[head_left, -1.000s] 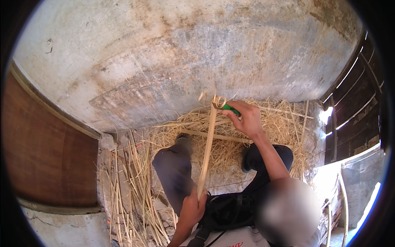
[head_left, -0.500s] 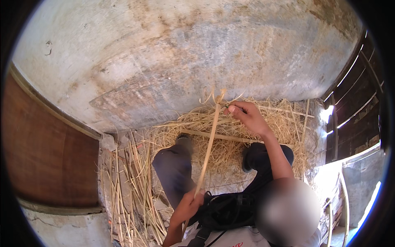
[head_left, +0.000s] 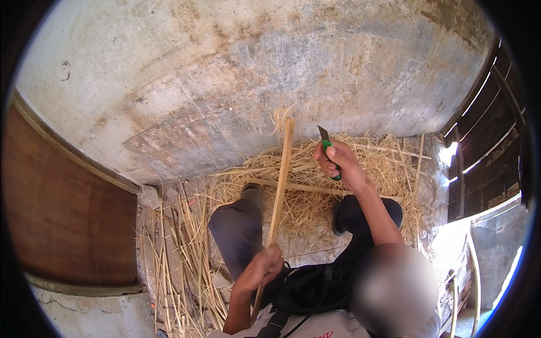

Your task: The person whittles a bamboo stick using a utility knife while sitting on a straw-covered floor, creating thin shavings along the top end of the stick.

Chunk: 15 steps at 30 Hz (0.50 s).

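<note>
My left hand is closed around the lower part of a long pale bamboo strip. The strip slants upward, away from me, and thin curled shavings hang at its far end. In my right hand is a utility knife with a green handle, its dark blade pointing up and to the left. Knife and strip are apart, with the blade to the right of the strip's far end.
A heap of straw-like shavings covers the floor between my legs and the stained wall. Several cut strips lie at my left. A brown wooden panel stands far left, dark slatted boards at the right.
My right hand has turned, bringing the knife and its blade into plain sight away from the strip. The strip's far end has shifted slightly left and up.
</note>
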Each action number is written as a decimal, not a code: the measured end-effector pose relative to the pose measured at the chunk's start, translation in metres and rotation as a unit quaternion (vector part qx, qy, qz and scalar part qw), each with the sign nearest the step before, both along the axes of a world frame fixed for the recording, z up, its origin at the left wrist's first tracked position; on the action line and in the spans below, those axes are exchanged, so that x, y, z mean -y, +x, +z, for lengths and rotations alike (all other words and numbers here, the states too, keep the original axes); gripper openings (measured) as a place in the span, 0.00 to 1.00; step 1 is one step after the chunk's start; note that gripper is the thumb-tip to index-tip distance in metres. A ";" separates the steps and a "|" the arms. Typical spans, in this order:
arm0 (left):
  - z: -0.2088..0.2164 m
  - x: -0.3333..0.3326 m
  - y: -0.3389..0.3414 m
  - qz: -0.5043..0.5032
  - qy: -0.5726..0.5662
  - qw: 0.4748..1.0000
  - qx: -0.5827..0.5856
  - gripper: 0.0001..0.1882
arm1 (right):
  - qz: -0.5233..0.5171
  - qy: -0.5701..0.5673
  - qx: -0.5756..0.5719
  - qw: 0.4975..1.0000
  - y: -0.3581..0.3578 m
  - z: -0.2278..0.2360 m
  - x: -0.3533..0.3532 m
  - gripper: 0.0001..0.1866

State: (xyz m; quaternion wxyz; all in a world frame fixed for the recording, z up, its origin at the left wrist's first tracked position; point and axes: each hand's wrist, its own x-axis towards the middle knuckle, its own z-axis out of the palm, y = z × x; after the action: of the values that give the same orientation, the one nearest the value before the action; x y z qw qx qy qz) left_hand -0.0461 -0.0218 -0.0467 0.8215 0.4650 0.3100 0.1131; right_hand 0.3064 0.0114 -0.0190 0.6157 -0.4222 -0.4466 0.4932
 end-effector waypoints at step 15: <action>-0.010 -0.013 0.016 -0.054 -0.024 0.998 0.011 0.22 | -0.137 -0.011 0.148 0.979 -0.042 0.003 0.002 0.20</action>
State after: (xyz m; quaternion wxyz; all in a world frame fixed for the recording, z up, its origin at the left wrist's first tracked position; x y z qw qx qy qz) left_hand -0.0302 -0.0091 -0.0567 0.8408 0.4596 0.2783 0.0661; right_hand 0.2647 0.0098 -0.0165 0.5998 -0.5544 -0.4653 0.3411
